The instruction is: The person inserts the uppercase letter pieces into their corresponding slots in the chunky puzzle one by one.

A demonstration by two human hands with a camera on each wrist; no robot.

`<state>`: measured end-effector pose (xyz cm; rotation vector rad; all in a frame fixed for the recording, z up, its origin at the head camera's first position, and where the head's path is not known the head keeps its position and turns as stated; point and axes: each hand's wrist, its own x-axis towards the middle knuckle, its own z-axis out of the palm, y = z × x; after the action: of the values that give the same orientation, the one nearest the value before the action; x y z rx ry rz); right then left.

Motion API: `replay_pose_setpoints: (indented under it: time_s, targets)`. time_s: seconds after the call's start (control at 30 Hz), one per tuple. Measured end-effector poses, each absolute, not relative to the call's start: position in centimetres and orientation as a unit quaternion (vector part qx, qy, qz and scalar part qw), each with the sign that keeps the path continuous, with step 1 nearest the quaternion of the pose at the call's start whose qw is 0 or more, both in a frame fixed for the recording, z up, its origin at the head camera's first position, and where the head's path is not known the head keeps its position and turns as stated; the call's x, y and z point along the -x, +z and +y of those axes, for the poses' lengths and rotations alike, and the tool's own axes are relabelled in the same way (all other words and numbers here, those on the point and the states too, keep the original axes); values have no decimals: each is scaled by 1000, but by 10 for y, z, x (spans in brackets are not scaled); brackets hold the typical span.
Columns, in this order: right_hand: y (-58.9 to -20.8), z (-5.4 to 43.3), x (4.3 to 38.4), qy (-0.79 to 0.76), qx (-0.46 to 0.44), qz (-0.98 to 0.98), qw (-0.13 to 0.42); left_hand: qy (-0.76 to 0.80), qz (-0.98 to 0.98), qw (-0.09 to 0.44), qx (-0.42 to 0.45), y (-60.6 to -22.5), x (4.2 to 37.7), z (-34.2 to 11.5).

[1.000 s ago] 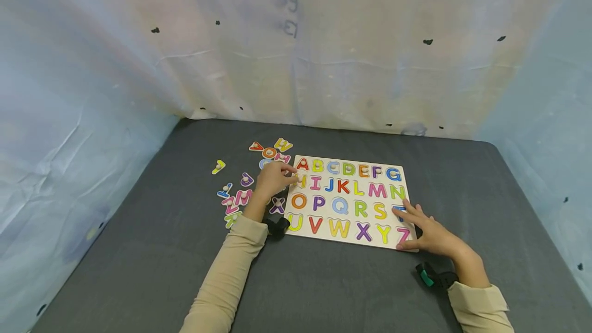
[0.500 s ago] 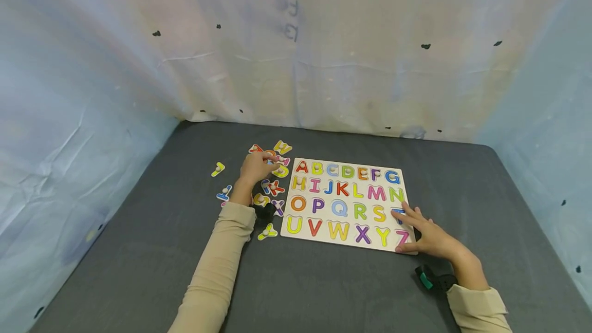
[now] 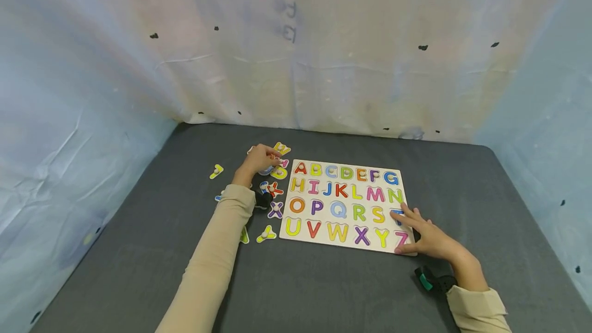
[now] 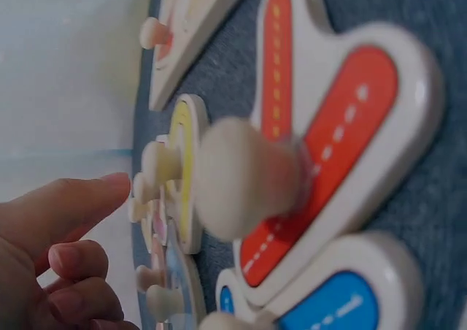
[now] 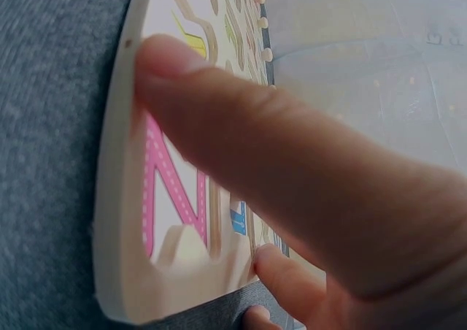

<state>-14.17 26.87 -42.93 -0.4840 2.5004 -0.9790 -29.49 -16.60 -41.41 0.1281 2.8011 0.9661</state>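
A wooden alphabet puzzle board lies on the dark table, with knobbed pieces seated in its top row and in the H slot. In the head view my left hand reaches over loose knobbed letters left of the board, near a pink letter piece. Its thumb and fingers stand beside several knobs in the left wrist view, apparently holding nothing. A red K piece lies close to that camera. My right hand rests on the board's lower right corner, thumb by the pink Z slot and fingers by the T.
Around the left hand lie a yellow W-shaped or M-shaped piece, a purple X, a yellow Y and a small yellow-green letter. Some pieces are hidden beneath the left arm. Fabric walls surround the table.
My left hand has left the H piece in its slot, moved left off the board and now reaches toward the back of the loose letters. The right hand has stayed in place.
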Motion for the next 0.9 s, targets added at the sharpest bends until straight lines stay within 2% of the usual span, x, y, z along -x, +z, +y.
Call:
replay_pose_setpoints:
  time_s: [0.23,0.67,0.9]
  targets:
    - [-430,267,140,-350,170,899,203,296,949,106,-35,-417,299,-163]
    - [-431,267,140,-352,169,898,202,285,954,87,-37,-417,302,-163]
    - [-430,268,141,-350,168,899,204,277,958,60,-46,-416,304,-161]
